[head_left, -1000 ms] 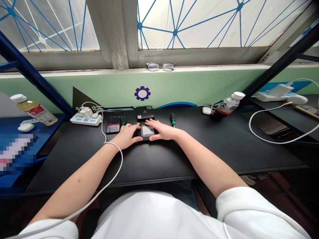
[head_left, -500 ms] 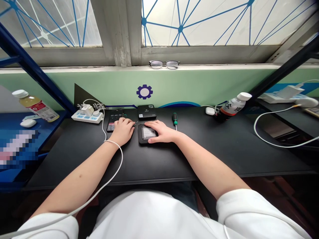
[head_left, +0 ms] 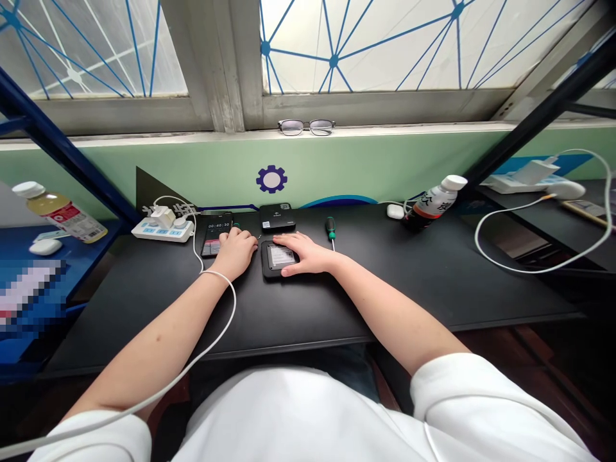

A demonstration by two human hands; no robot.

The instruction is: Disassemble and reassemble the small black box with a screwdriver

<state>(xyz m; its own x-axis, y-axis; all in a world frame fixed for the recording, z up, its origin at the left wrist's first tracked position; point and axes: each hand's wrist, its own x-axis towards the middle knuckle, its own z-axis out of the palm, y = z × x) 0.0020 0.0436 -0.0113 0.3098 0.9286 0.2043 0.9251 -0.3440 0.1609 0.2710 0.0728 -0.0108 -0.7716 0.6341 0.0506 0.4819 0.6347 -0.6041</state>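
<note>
A black case with a silver-labelled drive in it lies flat on the black desk. My right hand rests over its right side, thumb and fingers apart along the near and far edges. To the left, my left hand lies palm down on the desk beside the phone, its fingers bent and close together; whether they hold something small is hidden. Behind the case is a flat black box. A green and black screwdriver lies to the right of that box.
A white power strip stands at the back left, its cable crossing my left forearm. Bottles stand at the left and back right. A white earbud case is near the right bottle. Glasses rest on the sill.
The whole view has shifted a little to the left with the head. Both hands keep nearly the same places beside the phone and on the case.
</note>
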